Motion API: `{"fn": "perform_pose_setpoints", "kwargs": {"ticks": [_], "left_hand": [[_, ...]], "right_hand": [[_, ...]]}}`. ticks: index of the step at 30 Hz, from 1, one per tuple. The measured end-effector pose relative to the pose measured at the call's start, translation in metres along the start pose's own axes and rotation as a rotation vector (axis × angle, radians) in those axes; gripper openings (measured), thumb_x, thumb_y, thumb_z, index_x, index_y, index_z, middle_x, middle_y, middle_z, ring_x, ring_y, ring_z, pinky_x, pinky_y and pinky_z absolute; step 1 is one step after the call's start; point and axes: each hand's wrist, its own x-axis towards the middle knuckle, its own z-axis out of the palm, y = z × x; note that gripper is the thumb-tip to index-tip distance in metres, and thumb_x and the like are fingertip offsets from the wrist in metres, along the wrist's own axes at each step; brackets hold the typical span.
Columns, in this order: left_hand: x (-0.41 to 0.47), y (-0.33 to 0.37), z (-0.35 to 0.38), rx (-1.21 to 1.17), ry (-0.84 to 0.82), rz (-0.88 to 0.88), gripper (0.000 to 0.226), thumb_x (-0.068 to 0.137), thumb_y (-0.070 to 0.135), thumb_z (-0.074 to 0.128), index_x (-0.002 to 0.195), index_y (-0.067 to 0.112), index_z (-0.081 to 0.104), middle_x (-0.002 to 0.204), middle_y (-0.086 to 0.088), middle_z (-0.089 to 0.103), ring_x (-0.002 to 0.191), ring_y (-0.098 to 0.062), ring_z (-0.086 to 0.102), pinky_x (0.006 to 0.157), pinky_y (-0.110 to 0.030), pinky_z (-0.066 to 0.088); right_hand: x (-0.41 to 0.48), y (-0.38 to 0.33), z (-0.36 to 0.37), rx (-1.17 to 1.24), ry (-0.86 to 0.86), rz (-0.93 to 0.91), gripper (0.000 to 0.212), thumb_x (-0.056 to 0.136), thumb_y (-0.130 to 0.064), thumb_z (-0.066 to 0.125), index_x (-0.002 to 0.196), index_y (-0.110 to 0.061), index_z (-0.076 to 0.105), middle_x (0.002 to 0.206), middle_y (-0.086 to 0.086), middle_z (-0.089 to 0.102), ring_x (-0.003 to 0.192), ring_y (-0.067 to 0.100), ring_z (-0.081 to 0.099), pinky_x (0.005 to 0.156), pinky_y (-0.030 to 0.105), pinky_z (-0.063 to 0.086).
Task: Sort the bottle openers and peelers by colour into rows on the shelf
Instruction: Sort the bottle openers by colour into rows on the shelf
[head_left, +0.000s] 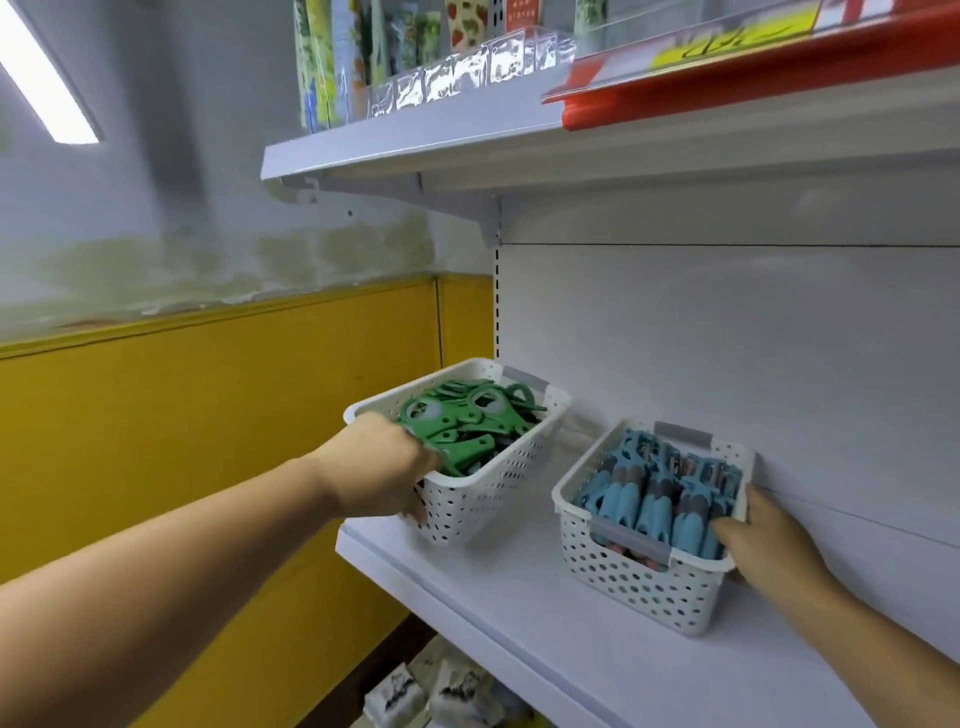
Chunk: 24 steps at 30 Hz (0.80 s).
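Opener basket (488, 501) in L grip (375, 467).

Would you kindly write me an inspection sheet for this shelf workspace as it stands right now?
Surface: white shelf, bare in front of the two baskets.
Job's things: left basket holds green bottle openers; right basket holds blue peelers; nothing laid in rows yet.
Clutter: blurred packets on the level below.
Grippers: left hand grips the left basket's near rim, fingers inside; right hand grips the right basket's right rim, thumb inside.
Cables: nothing seen.
Surroundings: upper shelf with packaged goods, red price rail, yellow wall panel.
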Motion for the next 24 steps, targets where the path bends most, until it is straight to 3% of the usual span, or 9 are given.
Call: {"fn": "perform_pose_setpoints", "kwargs": {"ticks": [4, 6, 10, 13, 15, 17, 21, 24], "left_hand": [[-0.013, -0.024, -0.036, 0.079, 0.088, -0.114, 0.037, 0.080, 0.053, 0.062, 0.100, 0.022, 0.065, 0.085, 0.003, 0.069, 0.074, -0.018, 0.061, 0.059, -0.025, 0.040], [-0.018, -0.035, -0.055, 0.086, 0.121, -0.141, 0.038, 0.080, 0.052, 0.063, 0.104, 0.022, 0.065, 0.087, 0.004, 0.070, 0.076, -0.017, 0.062, 0.061, -0.025, 0.044], [-0.025, -0.050, -0.083, 0.099, 0.185, -0.145, 0.040, 0.079, 0.052, 0.066, 0.106, 0.023, 0.066, 0.087, 0.004, 0.071, 0.073, -0.017, 0.061, 0.062, -0.027, 0.048], [-0.023, -0.054, -0.098, 0.126, 0.209, -0.118, 0.041, 0.078, 0.054, 0.065, 0.105, 0.025, 0.065, 0.086, 0.004, 0.071, 0.077, -0.017, 0.064, 0.066, -0.031, 0.052], [-0.020, -0.052, -0.104, 0.128, 0.250, -0.071, 0.041, 0.075, 0.056, 0.067, 0.101, 0.024, 0.066, 0.082, 0.003, 0.071, 0.073, -0.018, 0.064, 0.062, -0.032, 0.052], [-0.016, -0.044, -0.105, 0.116, 0.372, 0.036, 0.040, 0.068, 0.055, 0.075, 0.088, 0.021, 0.069, 0.068, 0.003, 0.069, 0.058, -0.018, 0.061, 0.048, -0.028, 0.046], [-0.008, -0.013, -0.105, 0.132, 0.515, 0.230, 0.039, 0.051, 0.053, 0.085, 0.068, 0.023, 0.068, 0.051, 0.009, 0.060, 0.039, -0.011, 0.051, 0.037, -0.013, 0.021], [0.002, 0.027, -0.105, 0.073, 0.486, 0.326, 0.041, 0.048, 0.054, 0.087, 0.065, 0.024, 0.064, 0.051, 0.011, 0.059, 0.040, -0.009, 0.052, 0.035, -0.014, 0.029]], "right_hand": [[0.013, -0.013, 0.024, 0.009, -0.030, -0.011, 0.028, 0.082, -0.005, 0.052, 0.100, -0.024, 0.061, 0.088, -0.002, 0.070, 0.081, 0.023, 0.066, 0.076, 0.047, 0.057], [0.017, -0.021, 0.041, 0.017, -0.044, -0.025, 0.026, 0.083, -0.006, 0.052, 0.101, -0.023, 0.060, 0.088, -0.003, 0.069, 0.081, 0.021, 0.065, 0.074, 0.042, 0.057], [0.025, -0.042, 0.083, 0.057, -0.081, -0.080, 0.031, 0.084, -0.011, 0.053, 0.113, -0.022, 0.054, 0.093, -0.002, 0.067, 0.083, 0.018, 0.063, 0.067, 0.031, 0.052], [0.035, -0.056, 0.113, 0.073, -0.106, -0.133, 0.042, 0.085, -0.015, 0.053, 0.127, -0.021, 0.048, 0.107, 0.002, 0.068, 0.093, 0.022, 0.063, 0.076, 0.035, 0.054], [0.043, -0.064, 0.124, 0.094, -0.131, -0.111, 0.048, 0.088, -0.016, 0.050, 0.135, -0.019, 0.041, 0.118, 0.007, 0.065, 0.103, 0.027, 0.061, 0.087, 0.040, 0.053], [0.041, -0.070, 0.122, 0.098, -0.173, -0.084, 0.050, 0.094, -0.023, 0.048, 0.141, -0.019, 0.034, 0.129, 0.008, 0.058, 0.113, 0.029, 0.056, 0.095, 0.039, 0.049], [0.026, -0.067, 0.086, 0.185, -0.172, -0.106, 0.039, 0.100, -0.028, 0.040, 0.137, -0.016, 0.040, 0.132, 0.008, 0.052, 0.110, 0.023, 0.051, 0.084, 0.027, 0.038], [0.020, -0.049, 0.036, 0.322, -0.096, -0.052, 0.048, 0.100, -0.038, 0.038, 0.143, -0.018, 0.034, 0.145, 0.006, 0.041, 0.128, 0.026, 0.043, 0.101, 0.034, 0.037]]}}
